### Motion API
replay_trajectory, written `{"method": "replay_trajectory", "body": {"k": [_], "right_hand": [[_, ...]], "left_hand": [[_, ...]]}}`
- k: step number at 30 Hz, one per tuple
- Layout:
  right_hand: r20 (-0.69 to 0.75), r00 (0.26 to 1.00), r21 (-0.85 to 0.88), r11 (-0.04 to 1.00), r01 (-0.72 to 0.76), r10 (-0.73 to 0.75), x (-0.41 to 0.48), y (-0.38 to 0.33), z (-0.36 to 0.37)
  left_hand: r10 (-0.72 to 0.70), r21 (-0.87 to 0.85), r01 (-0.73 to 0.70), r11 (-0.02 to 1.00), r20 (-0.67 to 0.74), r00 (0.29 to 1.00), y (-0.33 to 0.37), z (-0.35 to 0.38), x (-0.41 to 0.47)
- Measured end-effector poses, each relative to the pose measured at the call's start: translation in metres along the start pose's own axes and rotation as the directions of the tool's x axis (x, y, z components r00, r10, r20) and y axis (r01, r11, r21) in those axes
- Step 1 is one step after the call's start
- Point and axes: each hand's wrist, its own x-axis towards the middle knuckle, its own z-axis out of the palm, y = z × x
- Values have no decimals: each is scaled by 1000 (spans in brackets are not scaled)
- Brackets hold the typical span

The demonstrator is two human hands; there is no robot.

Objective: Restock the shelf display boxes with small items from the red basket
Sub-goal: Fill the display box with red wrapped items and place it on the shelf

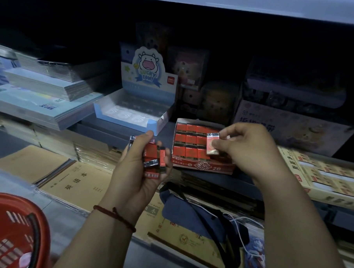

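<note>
Left hand: palm up, fingers curled around a loose handful of small red packets. They look like wrapped erasers. Thumb lies along the top of the pile. Packets sit at mixed angles; one shows a barcode end, two glint with clear wrap. Red cord bracelet on this wrist.

Right hand: thumb and fingers clamped on a single packet, pinched by its edges with the broad face towards the camera. Remaining fingers loosely bent behind. Wrap glare washes the packet pale; a red label shows through.

The single packet hangs just above the right part of the red display box; cannot tell whether it touches the rows below. Box is open-topped and marked "2B" on its front wall, packed with neat rows of matching red packets. It stands on the dark shelf, just right of the left hand.

Red basket: lower left corner, well apart from both hands.

Nearby: pale blue "Lucky Cow" display box left of the red one, brown exercise books below, blue pouch lying between the forearms.
</note>
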Motion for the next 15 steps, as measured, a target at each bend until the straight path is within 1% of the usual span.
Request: {"method": "replay_trajectory", "body": {"k": [4,7,10,15], "right_hand": [[18,999,-46,998,-37,38,-1,2,-6],[-6,999,-127,991,-44,43,-1,4,-7],[12,998,-195,979,-55,59,-4,2,-8],[28,996,-251,965,-75,85,-6,-4,-7]], "left_hand": [[-8,-36,7,999,-14,1000,0,3,1],[-19,-58,18,998,-19,1000,-1,3,0],[-13,-49,11,999,-28,1000,-1,4,-1],[3,-32,-4,999,-26,1000,-2,2,0]]}}
